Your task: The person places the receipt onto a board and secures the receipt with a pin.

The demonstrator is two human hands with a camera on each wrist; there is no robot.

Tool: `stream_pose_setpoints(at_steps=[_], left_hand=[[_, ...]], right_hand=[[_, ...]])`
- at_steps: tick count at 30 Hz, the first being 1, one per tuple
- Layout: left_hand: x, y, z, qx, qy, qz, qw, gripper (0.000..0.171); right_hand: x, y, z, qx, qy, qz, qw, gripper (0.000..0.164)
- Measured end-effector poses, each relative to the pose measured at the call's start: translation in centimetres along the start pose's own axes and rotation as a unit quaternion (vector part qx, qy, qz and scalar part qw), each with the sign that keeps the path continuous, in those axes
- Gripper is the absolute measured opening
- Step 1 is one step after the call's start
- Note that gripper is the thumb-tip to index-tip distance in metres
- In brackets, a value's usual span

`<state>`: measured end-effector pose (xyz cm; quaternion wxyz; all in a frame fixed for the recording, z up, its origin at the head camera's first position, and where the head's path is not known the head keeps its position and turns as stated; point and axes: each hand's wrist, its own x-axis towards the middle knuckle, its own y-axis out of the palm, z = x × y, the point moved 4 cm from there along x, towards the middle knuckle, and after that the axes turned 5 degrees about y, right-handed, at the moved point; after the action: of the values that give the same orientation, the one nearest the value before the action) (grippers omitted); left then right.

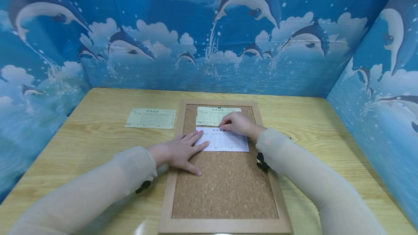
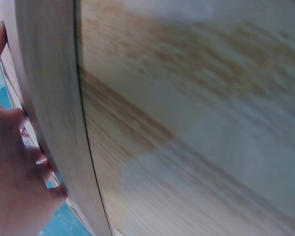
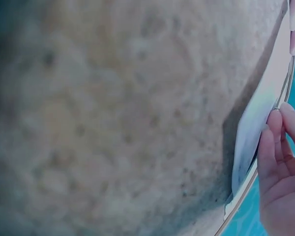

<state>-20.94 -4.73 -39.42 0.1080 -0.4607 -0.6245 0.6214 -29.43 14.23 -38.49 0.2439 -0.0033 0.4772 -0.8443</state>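
A white printed slip (image 1: 225, 142) lies on the cork board (image 1: 225, 188), just below a pale green slip (image 1: 209, 115). My left hand (image 1: 183, 151) is spread flat, its fingertips on the white slip's left edge and its palm over the board's left frame. At the top edge of the white slip, my right hand (image 1: 240, 123) pinches a small pin (image 3: 277, 108) between thumb and forefinger; the fingertips mostly hide it. A small dark pin (image 1: 219, 108) stands in the top edge of the green slip. The right wrist view shows the white slip's near edge raised off the cork.
Another pale green slip (image 1: 151, 118) lies on the wooden table (image 1: 107, 133), left of the board. A tiny object (image 1: 290, 138) is on the table beside the right sleeve. A dolphin-print curtain (image 1: 209, 64) encloses the table's back and sides. The board has a raised wooden frame (image 1: 225, 225).
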Motion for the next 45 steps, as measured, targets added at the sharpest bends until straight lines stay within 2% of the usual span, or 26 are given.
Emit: stream_pose_setpoints(at_steps=[12, 34, 39, 43, 45], left_hand=[[0.2, 0.1, 0.0, 0.001, 0.002, -0.001, 1.0000, 0.101], [0.0, 0.0, -0.1, -0.002, -0.001, 0.002, 1.0000, 0.101], [0.1, 0.1, -0.1, -0.002, -0.005, 0.005, 1.0000, 0.101], [0.1, -0.1, -0.1, -0.004, -0.003, 0.003, 1.0000, 0.101], [0.0, -0.1, -0.1, -0.004, -0.002, 0.002, 1.0000, 0.101]], right_hand=[[0.0, 0.1, -0.4, 0.010, 0.007, 0.003, 1.000, 0.011], [0.2, 0.3, -0.1, -0.010, 0.005, 0.014, 1.000, 0.012], [0.0, 0.2, -0.7, 0.041, 0.019, 0.011, 0.999, 0.016], [-0.3, 0.1, -1.2, 0.110, 0.036, 0.016, 0.993, 0.020], [-0.3, 0.1, -1.3, 0.128, 0.043, 0.018, 0.991, 0.019]])
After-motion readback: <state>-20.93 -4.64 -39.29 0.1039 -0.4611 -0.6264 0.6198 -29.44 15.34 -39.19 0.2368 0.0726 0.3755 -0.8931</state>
